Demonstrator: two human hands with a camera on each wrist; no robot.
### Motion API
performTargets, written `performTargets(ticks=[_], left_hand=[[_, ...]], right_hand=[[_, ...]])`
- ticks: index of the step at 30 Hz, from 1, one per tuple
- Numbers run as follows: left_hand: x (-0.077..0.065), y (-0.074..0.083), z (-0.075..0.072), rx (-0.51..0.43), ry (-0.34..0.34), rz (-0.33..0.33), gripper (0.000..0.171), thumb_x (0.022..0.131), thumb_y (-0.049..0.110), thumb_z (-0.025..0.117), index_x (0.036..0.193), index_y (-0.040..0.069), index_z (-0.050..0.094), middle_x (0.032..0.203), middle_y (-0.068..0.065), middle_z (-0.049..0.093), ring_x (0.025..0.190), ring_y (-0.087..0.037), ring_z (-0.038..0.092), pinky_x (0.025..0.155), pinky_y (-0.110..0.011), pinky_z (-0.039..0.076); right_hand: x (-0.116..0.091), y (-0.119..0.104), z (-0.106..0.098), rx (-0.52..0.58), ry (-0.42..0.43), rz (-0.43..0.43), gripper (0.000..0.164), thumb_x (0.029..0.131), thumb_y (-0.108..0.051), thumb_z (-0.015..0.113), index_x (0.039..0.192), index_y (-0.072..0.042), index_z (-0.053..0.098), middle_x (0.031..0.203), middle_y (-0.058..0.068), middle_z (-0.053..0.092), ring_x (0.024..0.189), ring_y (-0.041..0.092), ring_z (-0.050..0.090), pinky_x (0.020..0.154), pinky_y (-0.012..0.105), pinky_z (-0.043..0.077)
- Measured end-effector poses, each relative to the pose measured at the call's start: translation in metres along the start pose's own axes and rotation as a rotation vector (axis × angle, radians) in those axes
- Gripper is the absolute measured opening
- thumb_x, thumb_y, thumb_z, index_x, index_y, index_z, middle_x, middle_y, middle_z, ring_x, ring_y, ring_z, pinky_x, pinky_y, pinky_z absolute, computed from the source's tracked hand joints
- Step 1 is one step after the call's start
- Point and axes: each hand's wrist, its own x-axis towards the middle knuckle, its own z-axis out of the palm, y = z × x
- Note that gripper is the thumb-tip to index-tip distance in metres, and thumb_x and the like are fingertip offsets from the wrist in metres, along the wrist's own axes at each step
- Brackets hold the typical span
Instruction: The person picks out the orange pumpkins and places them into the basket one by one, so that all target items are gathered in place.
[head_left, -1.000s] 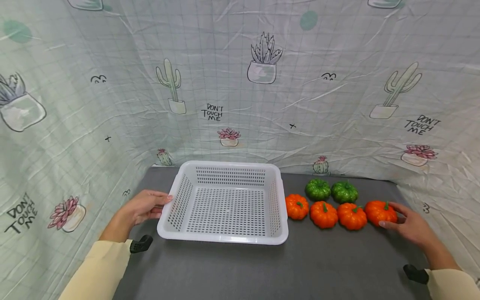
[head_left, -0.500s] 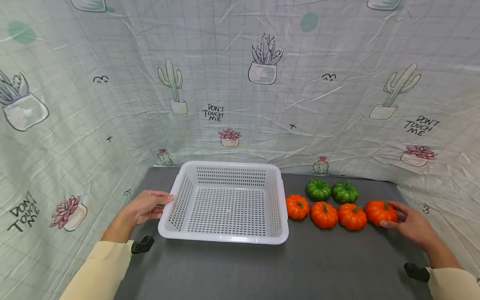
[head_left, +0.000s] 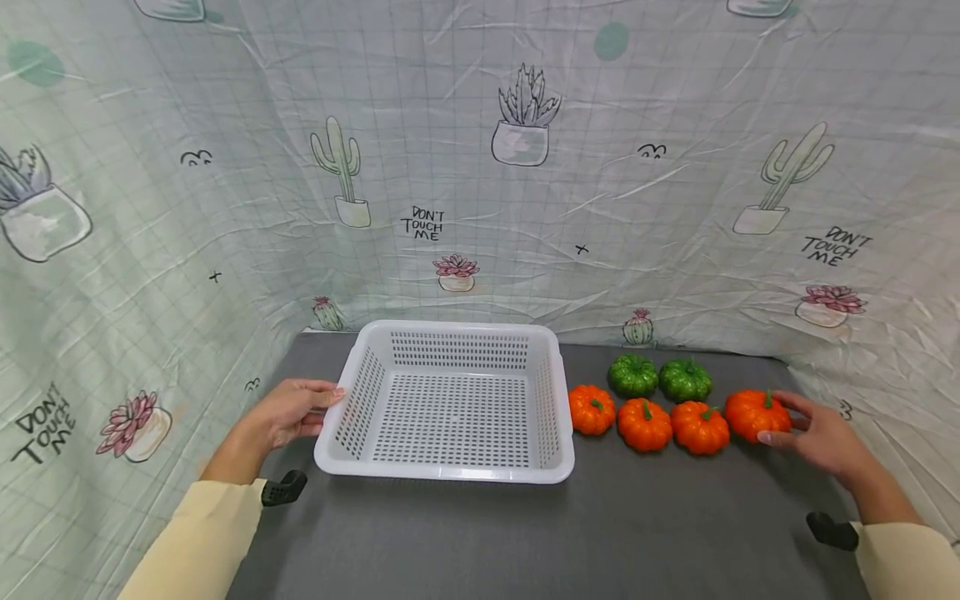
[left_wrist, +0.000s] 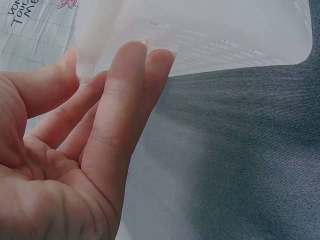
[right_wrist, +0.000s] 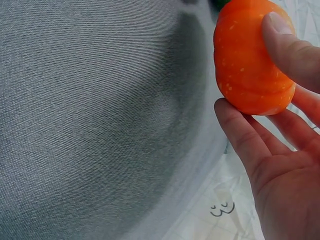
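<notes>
A white perforated plastic basket (head_left: 453, 471) stands on the grey table. My left hand (head_left: 292, 412) pinches its left rim, thumb on the edge; in the left wrist view the fingers (left_wrist: 117, 105) reach under the rim beside the wall. At the far right, my right hand (head_left: 825, 437) grips an orange toy pumpkin (head_left: 753, 417) by its right side. The right wrist view has the thumb (right_wrist: 292, 50) on this pumpkin (right_wrist: 247, 60) and the other fingers round its far side. Three other orange pumpkins (head_left: 643, 425) sit in a row between it and the basket.
Two green pumpkins (head_left: 632, 376) lie behind the orange row, near the back edge. A light cloth (head_left: 450, 167) printed with potted plants hangs behind and at both sides of the grey table (head_left: 525, 542).
The gripped pumpkin has risen slightly with my right hand in the last half second. My left hand keeps its hold on the basket. The whole view has shifted a little.
</notes>
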Motion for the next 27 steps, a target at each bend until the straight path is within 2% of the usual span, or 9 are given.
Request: performTargets(ticks=[4,11,18,27], left_hand=[[-0.001,0.001,-0.001,0.005,-0.002,-0.002,0.038,0.100,0.020,0.072,0.132,0.000,0.068,0.093,0.000,0.080,0.082,-0.019,0.079,0.070,-0.034,0.065],[-0.002,0.001,-0.003,0.002,0.007,-0.002,0.033,0.100,0.019,0.072,0.129,0.003,0.070,0.092,0.001,0.080,0.081,-0.019,0.079,0.070,-0.034,0.065],[-0.001,0.002,-0.003,0.001,-0.010,0.002,0.027,0.100,0.018,0.071,0.124,0.005,0.073,0.093,0.000,0.080,0.081,-0.020,0.079,0.070,-0.034,0.065],[-0.001,0.003,0.000,0.013,-0.005,-0.002,0.032,0.100,0.018,0.072,0.127,0.001,0.073,0.093,-0.001,0.080,0.081,-0.020,0.079,0.071,-0.036,0.065]], right_hand=[[0.001,-0.003,-0.004,-0.011,-0.004,0.009,0.090,0.095,-0.036,0.077,0.153,0.016,0.031,0.149,0.051,0.033,0.128,0.070,0.045,0.094,0.070,0.052],[0.003,-0.012,-0.011,-0.008,0.036,-0.042,0.087,0.093,-0.032,0.080,0.152,0.015,0.036,0.148,0.049,0.038,0.125,0.067,0.051,0.085,0.058,0.060],[0.002,-0.025,-0.017,-0.029,0.022,-0.051,0.088,0.094,-0.036,0.079,0.153,0.013,0.036,0.146,0.049,0.041,0.125,0.066,0.052,0.089,0.064,0.056],[0.000,-0.036,-0.021,-0.021,0.003,-0.077,0.087,0.095,-0.034,0.078,0.154,0.014,0.034,0.147,0.049,0.040,0.127,0.067,0.050,0.091,0.065,0.055]])
